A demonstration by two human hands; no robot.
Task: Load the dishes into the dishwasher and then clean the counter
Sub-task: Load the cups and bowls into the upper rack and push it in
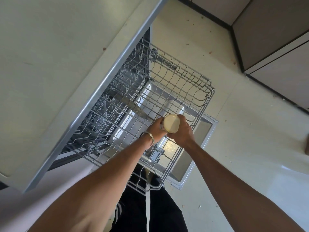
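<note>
From the head view, a pale cream cup (170,123) is held bottom-up over the pulled-out upper rack (184,77) of the dishwasher. The grip of the right hand (181,131) is wrapped around the cup's side, and the left hand (156,128), with a metal bangle (149,135) at its wrist, is curled against the cup's other side. The open dishwasher door (199,148) is seen beneath the rack. The pale surface (50,56) is seen to the left, edged in metal.

The cup (170,123) hides its sides behind both hands — the counter (50,64) runs past the frame's left edge.
</note>
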